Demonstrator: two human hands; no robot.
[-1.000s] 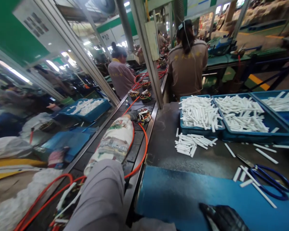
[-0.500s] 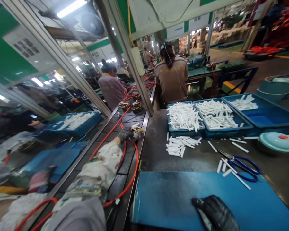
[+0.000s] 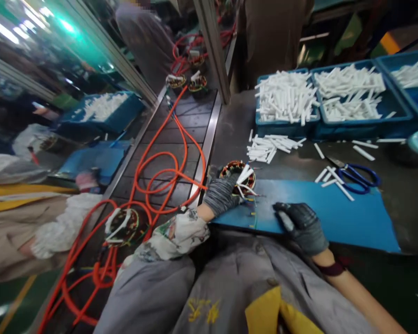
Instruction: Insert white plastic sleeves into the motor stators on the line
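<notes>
My left hand (image 3: 223, 195), in a dark grey knitted glove, is closed on the side of a wound motor stator (image 3: 234, 170). This ring of copper windings has white sleeves and thin coloured leads, and rests at the left end of the blue mat (image 3: 355, 208). Over the mat, right of the stator, my gloved right hand (image 3: 301, 227) is loosely closed, with nothing visible in it. Its fingers are curled and bunched together. Past the mat lies a loose pile of white tubes (image 3: 273, 147).
Blue bins (image 3: 369, 121) of white tubes stand at the back right. Blue-handled scissors (image 3: 358, 178) lie among loose tubes. Red cables (image 3: 170, 171) loop over the conveyor on the left, with another stator (image 3: 123, 227) there. A co-worker's sleeve (image 3: 62, 222) is across it.
My left hand has brought the stator from the conveyor to the blue mat. The view has tipped downward. My right hand stays over the mat, now showing fully.
</notes>
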